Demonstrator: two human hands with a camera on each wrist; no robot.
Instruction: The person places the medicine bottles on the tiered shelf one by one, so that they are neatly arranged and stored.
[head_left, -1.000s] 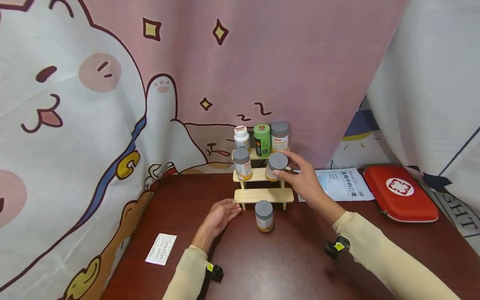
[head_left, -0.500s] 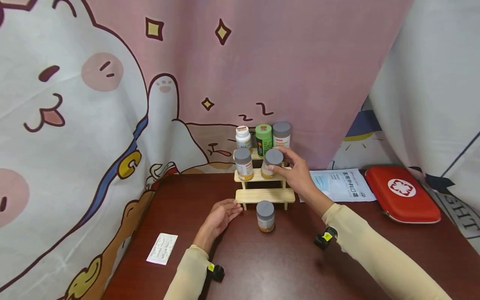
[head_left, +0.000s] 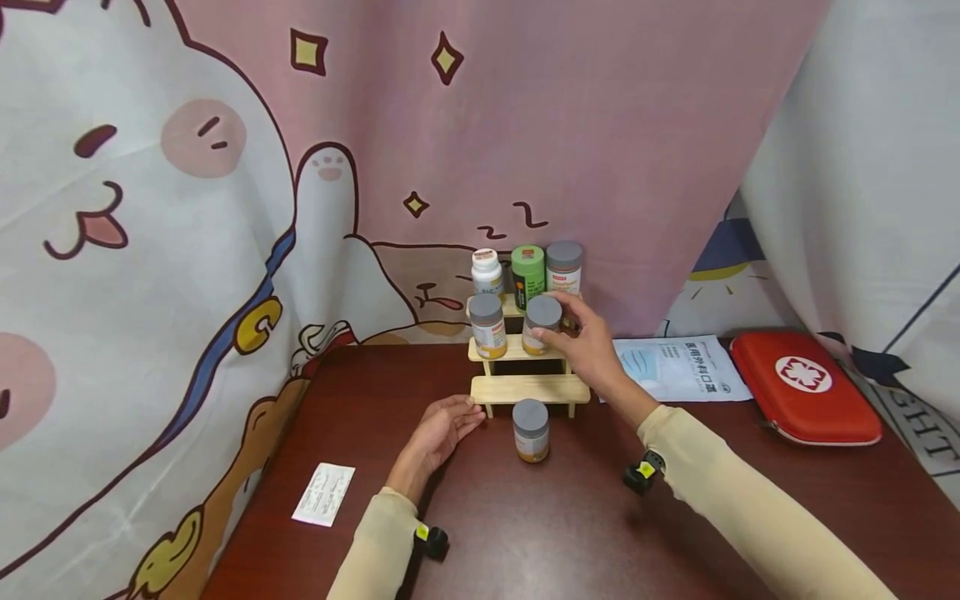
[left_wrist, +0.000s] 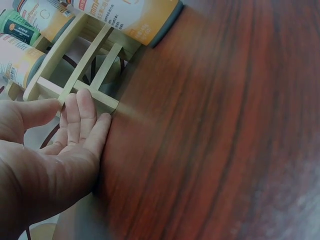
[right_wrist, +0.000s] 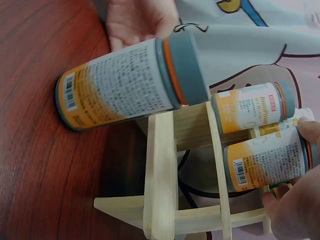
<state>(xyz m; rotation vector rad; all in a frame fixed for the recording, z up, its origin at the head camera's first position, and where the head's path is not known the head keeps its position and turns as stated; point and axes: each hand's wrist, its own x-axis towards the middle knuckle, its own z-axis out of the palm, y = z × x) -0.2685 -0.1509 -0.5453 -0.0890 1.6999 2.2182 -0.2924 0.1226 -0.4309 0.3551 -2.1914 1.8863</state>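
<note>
A three-tier wooden stand stands on the table. My left hand holds the left end of its lowest tier, thumb at the board's end and fingers by the leg in the left wrist view. My right hand grips a grey-lidded supplement jar near its cap, upright at the right of the middle tier. Another grey-lidded jar stands left of it. On the top tier are a white bottle, a green bottle and a grey-lidded jar. One more such jar stands on the table in front.
Right of the stand lies a white-and-blue mask packet, beside a red zip case with a white emblem. A small printed white packet lies on the table at left. A cartoon curtain hangs behind.
My right hand has shifted left along the middle tier with its jar, closer to the left jar. My left hand keeps its place at the stand.
</note>
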